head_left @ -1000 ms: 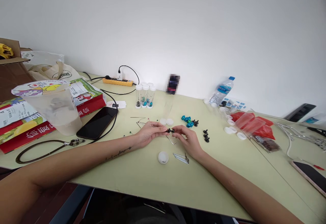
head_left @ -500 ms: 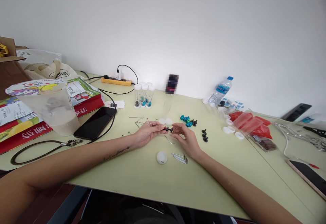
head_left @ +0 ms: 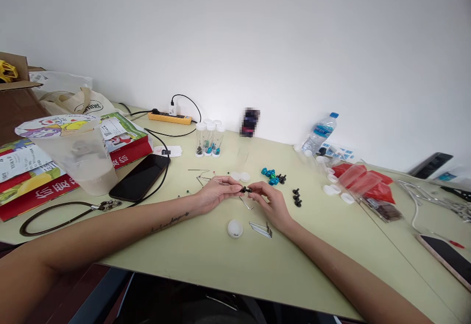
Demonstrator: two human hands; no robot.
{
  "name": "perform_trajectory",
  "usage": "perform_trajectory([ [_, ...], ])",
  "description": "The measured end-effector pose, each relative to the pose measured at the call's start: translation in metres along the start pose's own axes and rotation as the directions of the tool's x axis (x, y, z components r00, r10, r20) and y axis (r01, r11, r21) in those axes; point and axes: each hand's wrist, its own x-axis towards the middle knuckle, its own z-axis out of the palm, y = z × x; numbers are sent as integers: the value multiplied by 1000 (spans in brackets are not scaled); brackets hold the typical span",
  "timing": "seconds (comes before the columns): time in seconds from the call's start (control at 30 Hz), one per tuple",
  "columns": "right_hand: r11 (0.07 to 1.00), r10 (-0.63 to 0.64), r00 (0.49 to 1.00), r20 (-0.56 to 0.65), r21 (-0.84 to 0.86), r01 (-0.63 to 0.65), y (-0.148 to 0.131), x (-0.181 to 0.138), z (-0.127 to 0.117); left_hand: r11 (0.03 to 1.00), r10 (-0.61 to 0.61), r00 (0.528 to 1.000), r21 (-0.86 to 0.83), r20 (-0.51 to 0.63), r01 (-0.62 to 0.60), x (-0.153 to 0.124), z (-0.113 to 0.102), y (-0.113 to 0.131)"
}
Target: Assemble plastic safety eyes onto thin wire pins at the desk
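Near the middle of the table, my left hand (head_left: pixel 219 190) pinches a small black screw-like part (head_left: pixel 245 189) between thumb and fingertips. My right hand (head_left: pixel 271 203) grips its other end, fingers closed around it. Just below lies a single hex key (head_left: pixel 247 204), and several more hex keys (head_left: pixel 261 229) rest together near my right wrist. Closer to me, a white round cap (head_left: pixel 234 229) holds tiny pieces too small to name. Right of my right hand stand several similar black parts (head_left: pixel 296 198); behind it is a cluster of blue parts (head_left: pixel 271 175).
Capped clear tubes (head_left: pixel 208 140) stand toward the wall. Leftward are a plastic cup (head_left: pixel 79 159), a dark phone (head_left: pixel 139 177) and red boxes (head_left: pixel 128 152). A water bottle (head_left: pixel 319 135), red bags (head_left: pixel 379 190) and another phone (head_left: pixel 447 255) are on the right.
My hands stay almost in place, with the black part turned slightly between my fingertips. The whole view has shifted a little.
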Motion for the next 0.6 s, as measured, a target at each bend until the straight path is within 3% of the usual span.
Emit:
perform_trajectory([
  [0.6, 999, -8, 1000, -26, -34, 7, 1, -1, 1, 999, 19, 1000, -32, 23, -19, 0, -1, 1],
])
